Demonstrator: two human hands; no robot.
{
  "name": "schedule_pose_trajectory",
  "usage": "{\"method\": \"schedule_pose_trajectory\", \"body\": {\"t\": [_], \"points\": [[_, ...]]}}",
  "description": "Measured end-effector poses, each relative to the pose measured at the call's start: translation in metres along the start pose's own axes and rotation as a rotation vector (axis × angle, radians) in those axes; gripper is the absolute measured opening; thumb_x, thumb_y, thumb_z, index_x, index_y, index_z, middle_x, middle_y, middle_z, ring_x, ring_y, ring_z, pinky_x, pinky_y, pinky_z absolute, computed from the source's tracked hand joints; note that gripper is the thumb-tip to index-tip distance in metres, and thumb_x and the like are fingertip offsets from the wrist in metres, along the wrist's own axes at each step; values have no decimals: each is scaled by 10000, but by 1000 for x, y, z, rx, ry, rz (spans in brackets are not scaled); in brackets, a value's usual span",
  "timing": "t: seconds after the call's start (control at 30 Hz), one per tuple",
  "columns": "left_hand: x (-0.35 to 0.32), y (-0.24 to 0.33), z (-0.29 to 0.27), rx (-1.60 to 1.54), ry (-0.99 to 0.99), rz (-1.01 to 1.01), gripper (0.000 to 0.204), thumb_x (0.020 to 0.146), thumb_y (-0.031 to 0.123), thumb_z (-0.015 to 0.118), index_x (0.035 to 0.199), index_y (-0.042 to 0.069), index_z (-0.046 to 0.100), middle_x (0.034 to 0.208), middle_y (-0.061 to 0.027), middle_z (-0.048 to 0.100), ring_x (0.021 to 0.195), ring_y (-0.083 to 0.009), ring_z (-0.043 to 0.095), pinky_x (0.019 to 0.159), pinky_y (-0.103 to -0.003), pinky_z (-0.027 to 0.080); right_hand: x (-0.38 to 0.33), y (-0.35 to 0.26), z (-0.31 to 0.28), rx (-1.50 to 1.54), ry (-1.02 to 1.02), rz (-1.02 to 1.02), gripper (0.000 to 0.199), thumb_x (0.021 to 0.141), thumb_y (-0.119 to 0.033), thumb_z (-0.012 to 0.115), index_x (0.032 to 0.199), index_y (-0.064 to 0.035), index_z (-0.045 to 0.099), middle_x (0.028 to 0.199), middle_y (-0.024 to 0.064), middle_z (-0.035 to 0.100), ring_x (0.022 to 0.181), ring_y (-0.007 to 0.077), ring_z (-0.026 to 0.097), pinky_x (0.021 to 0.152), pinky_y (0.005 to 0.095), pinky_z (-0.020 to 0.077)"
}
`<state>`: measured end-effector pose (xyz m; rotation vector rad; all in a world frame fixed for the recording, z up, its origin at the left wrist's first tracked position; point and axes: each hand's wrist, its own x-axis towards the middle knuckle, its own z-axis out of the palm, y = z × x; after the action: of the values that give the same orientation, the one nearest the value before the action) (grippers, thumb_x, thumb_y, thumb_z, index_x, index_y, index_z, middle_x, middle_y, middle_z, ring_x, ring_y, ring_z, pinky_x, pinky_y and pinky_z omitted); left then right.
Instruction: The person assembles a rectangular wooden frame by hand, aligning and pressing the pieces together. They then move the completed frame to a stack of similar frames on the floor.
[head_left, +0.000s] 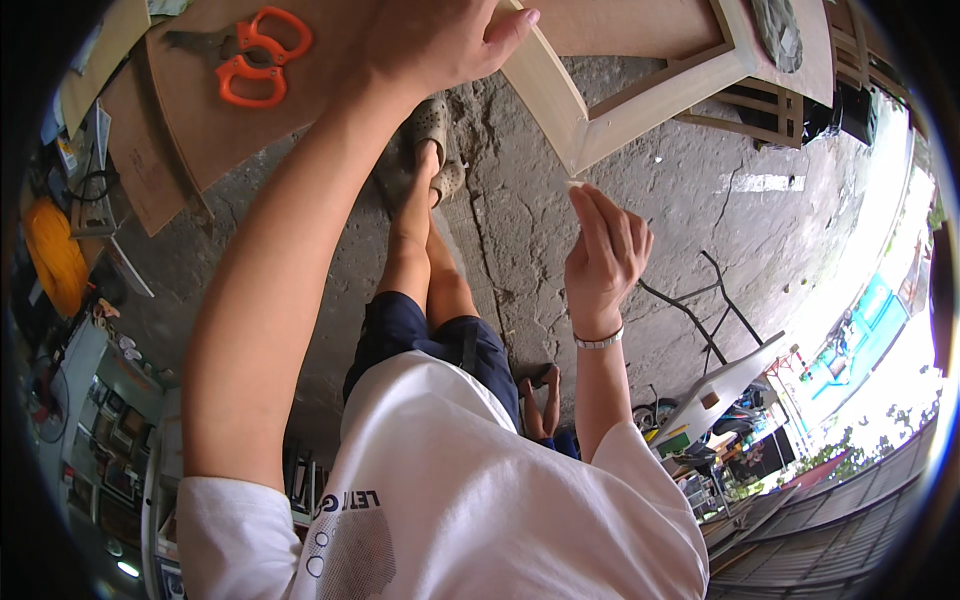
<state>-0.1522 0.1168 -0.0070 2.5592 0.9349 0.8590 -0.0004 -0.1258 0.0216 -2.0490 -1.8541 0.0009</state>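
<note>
In the fingers of the right hand [610, 238], bunched and pinched at the tips, a small pale sliver [574, 183], too tiny for closer reading. Just beyond those fingertips, at twelve o'clock, the mitred near corner of a pale wooden frame [655, 105]; whether touching the sliver or barely apart from it, impossible to tell. From that corner, one bar off toward eleven o'clock, the other toward two. Between ten and eleven o'clock from the right fingertips, the left hand [440, 45], thumb laid over the eleven-o'clock bar; other fingers out of sight, hence no telling whether clenched on the wood or merely resting there.

Farther out, at nine o'clock from the left hand, scissors [265, 72] with orange handles, flat on a brown board [195, 130]. From the right fingertips, at six o'clock, a wristwatch [600, 341] on the same arm; at ten, grey-brown clogs [430, 122] on cracked concrete [530, 260]; at four, a black tubular stand [719, 282]; at five, a white panel [735, 375]; at six again, well apart, another person's bare lower legs [551, 405]; at nine, near the rim, an orange-yellow cloth [55, 255].
</note>
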Motion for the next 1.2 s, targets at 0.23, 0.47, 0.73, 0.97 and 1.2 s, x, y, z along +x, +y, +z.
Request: {"method": "schedule_pose_trajectory", "body": {"t": [0.23,0.47,0.73,0.97,1.2], "points": [[0,-1,7,-9,24,36,189,877,193,664,935,40,571,1165,-173,605,1121,-331,574,1024,-465,422,46,12,11,-18,116,-25,453,697,75,650,1085,-141,738,1078,-24,703,881,181,612,773,329,445],[1,0,2,-36,21,21,189,881,195,658,941,35,575,1156,-175,607,1111,-332,576,1012,-462,424,35,5,15,-44,-15,-12,475,689,75,634,1108,-132,718,1094,-18,684,896,178,608,759,335,430],[0,0,3,-2,-6,8,200,874,211,665,937,40,582,1148,-169,612,1102,-320,581,1009,-457,429,2,-11,-2,11,-38,10,484,692,90,615,1115,-118,722,1109,3,692,895,198,597,792,341,424],[1,-2,5,-7,44,33,199,867,211,671,917,40,583,1139,-167,617,1096,-318,584,1001,-456,431,49,-3,15,-55,60,-20,449,714,53,649,1103,-155,729,1094,-38,691,884,177,594,777,328,420],[-1,-2,4,-9,24,14,193,865,209,669,913,42,585,1150,-168,614,1101,-324,579,995,-459,425,25,-9,17,-69,-26,-2,474,694,57,643,1118,-140,719,1111,-35,684,909,176,597,782,335,419]]}}
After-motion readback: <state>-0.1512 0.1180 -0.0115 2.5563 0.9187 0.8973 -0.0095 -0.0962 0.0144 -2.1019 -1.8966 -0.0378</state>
